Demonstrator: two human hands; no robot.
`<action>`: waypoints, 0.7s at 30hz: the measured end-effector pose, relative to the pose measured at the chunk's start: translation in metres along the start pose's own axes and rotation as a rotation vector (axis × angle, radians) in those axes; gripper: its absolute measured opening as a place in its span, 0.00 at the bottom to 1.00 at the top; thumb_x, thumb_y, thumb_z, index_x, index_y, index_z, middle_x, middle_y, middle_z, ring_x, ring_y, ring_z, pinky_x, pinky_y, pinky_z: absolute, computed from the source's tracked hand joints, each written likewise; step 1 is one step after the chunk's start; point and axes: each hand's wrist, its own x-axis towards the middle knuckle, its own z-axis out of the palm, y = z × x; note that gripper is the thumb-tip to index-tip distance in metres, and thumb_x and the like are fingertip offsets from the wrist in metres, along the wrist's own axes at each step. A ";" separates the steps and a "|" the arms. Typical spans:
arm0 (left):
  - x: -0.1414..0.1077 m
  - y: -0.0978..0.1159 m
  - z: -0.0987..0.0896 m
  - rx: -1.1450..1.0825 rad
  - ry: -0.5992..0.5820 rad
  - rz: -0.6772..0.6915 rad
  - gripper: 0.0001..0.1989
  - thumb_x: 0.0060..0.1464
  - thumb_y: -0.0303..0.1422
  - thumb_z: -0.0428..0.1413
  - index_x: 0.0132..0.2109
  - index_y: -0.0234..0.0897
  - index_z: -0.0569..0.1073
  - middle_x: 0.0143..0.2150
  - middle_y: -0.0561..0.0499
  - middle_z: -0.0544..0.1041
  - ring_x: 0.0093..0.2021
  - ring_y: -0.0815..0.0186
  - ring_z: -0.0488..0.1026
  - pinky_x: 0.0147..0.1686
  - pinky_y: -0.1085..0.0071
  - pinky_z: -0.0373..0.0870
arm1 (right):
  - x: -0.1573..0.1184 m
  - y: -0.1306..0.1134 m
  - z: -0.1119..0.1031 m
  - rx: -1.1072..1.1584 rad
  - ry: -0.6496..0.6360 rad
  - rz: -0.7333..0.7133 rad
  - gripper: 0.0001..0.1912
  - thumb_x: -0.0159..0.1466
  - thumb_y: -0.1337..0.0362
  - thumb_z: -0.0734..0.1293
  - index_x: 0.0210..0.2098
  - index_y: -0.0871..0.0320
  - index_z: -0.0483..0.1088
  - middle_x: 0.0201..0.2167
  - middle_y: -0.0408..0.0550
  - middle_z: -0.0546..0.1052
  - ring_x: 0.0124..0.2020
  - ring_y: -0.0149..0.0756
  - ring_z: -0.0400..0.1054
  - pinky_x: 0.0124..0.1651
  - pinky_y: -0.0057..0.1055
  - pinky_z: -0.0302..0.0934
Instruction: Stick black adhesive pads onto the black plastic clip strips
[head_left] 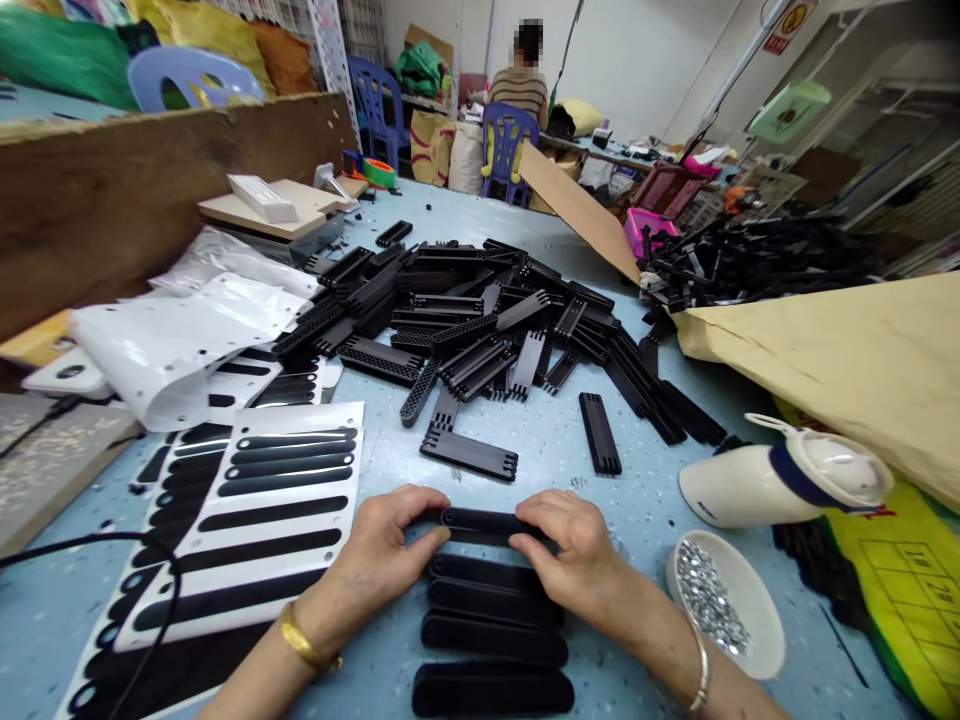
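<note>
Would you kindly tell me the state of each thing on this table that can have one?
Black piece: held between both hands
Left hand: closed on one end
Right hand: closed on other end
White bottle: on its side, lid on
White bowl: open, holding metal bits
Striped sheet: flat
White sheet: curled over

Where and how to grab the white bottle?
Probably best by the white bottle's bare barrel, from above, right hand wrapping across it: it lies on its side, so the round back faces up. Stay left of the dark blue band, off the lid. I'd avoid the near side, where the bowl of metal parts sits close.
</note>
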 end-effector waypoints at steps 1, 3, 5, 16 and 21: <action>0.000 -0.001 0.001 -0.011 0.010 -0.006 0.11 0.51 0.30 0.56 0.42 0.37 0.77 0.38 0.52 0.82 0.39 0.62 0.78 0.42 0.67 0.73 | 0.000 0.000 -0.001 0.003 -0.008 0.000 0.05 0.59 0.70 0.69 0.35 0.61 0.77 0.31 0.51 0.79 0.33 0.42 0.73 0.39 0.39 0.66; 0.000 -0.004 0.002 -0.033 0.027 -0.011 0.12 0.51 0.30 0.57 0.44 0.38 0.77 0.40 0.51 0.82 0.40 0.62 0.78 0.44 0.67 0.73 | 0.001 0.000 -0.001 0.008 -0.026 -0.002 0.05 0.59 0.70 0.69 0.35 0.61 0.77 0.31 0.51 0.79 0.33 0.42 0.73 0.39 0.38 0.66; 0.000 -0.005 0.002 -0.052 0.027 -0.003 0.12 0.51 0.30 0.57 0.44 0.39 0.78 0.40 0.52 0.82 0.41 0.62 0.78 0.44 0.67 0.73 | 0.001 0.001 -0.002 0.009 -0.033 -0.007 0.05 0.60 0.70 0.68 0.36 0.61 0.77 0.31 0.51 0.79 0.33 0.41 0.73 0.40 0.38 0.67; 0.002 0.005 -0.001 -0.082 0.010 -0.051 0.10 0.49 0.30 0.57 0.39 0.39 0.80 0.36 0.53 0.83 0.37 0.62 0.79 0.41 0.68 0.74 | -0.001 0.002 -0.001 0.001 -0.042 -0.017 0.06 0.62 0.70 0.67 0.36 0.60 0.77 0.32 0.51 0.79 0.34 0.41 0.72 0.41 0.39 0.67; 0.003 0.005 -0.001 -0.100 0.004 -0.070 0.10 0.49 0.29 0.57 0.39 0.38 0.79 0.36 0.53 0.83 0.37 0.62 0.78 0.41 0.68 0.73 | 0.001 -0.001 -0.003 0.003 -0.045 -0.007 0.06 0.62 0.71 0.67 0.36 0.61 0.77 0.32 0.52 0.79 0.34 0.41 0.72 0.40 0.39 0.67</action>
